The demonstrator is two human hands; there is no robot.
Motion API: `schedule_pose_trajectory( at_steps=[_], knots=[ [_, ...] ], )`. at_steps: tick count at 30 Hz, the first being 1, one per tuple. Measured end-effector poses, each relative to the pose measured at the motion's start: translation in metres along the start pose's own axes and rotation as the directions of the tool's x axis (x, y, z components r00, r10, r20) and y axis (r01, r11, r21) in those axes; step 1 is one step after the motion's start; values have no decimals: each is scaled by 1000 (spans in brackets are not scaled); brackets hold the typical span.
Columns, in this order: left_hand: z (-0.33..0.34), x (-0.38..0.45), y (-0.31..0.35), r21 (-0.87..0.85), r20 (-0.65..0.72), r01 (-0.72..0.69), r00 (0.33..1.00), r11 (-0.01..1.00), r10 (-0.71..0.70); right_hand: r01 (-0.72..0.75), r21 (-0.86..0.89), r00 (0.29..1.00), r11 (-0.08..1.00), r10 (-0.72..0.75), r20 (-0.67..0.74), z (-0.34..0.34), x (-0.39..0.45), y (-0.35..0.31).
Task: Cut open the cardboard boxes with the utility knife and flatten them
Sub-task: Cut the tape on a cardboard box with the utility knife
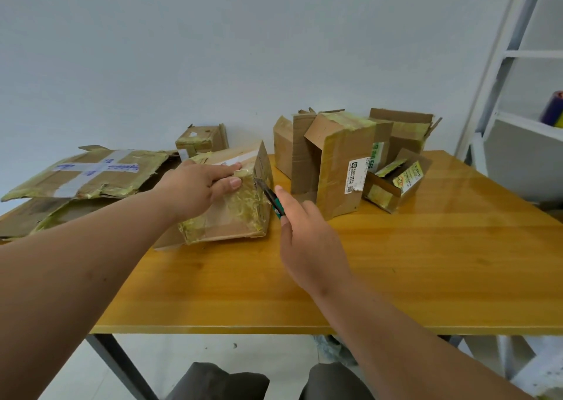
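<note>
1. Head view: box [231,198] is lying on the table [396,262], taped all over, its long axis running away from the person and slightly right.
2. Left hand [198,186] is pressing on the box top, fingers straight and held together, tips reaching the box's right edge.
3. Right hand [307,241] is gripping the knife [269,197], fingers curled round the green handle, just right of the box.
4. Knife is pointing up and left; its tip is meeting the box's upper right edge, just beside the left fingertips [234,183].
5. Judgement: the cut will likely be running along that right edge toward the person, so the left fingertips are sitting close to the blade path.
6. Flattened cardboard [88,174] is lying left of the box; uncut boxes [341,162] are standing right of it.
</note>
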State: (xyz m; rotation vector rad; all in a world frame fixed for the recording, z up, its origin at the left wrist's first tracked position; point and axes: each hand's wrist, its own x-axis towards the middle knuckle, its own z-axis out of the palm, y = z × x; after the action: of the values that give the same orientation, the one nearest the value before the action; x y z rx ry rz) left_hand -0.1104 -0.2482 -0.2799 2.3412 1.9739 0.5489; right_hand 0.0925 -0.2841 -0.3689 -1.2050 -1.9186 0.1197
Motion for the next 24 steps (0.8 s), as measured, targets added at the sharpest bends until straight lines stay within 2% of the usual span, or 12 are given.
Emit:
schedule_pose_trajectory(
  at_steps=[6, 10, 11, 18, 24],
  knots=[
    [2, 4, 1, 53, -17, 9, 1000, 999, -9, -24, -39, 999, 999, 26, 38, -1, 2, -1],
    [3, 9, 3, 9, -63, 38, 997, 999, -37, 44, -206, 969, 978, 9, 246, 7, -11, -1],
    [2, 10, 3, 11, -70, 42, 997, 999, -41, 50, -219, 965, 974, 10, 263, 8, -14, 0],
    [-2, 8, -4, 51, -92, 32, 995, 998, -27, -53, -106, 998, 993, 54, 11, -2, -8, 10],
    [1, 4, 5, 89, -24, 27, 999, 996, -25, -23, -51, 999, 998, 21, -35, 2, 4, 5]
  ],
)
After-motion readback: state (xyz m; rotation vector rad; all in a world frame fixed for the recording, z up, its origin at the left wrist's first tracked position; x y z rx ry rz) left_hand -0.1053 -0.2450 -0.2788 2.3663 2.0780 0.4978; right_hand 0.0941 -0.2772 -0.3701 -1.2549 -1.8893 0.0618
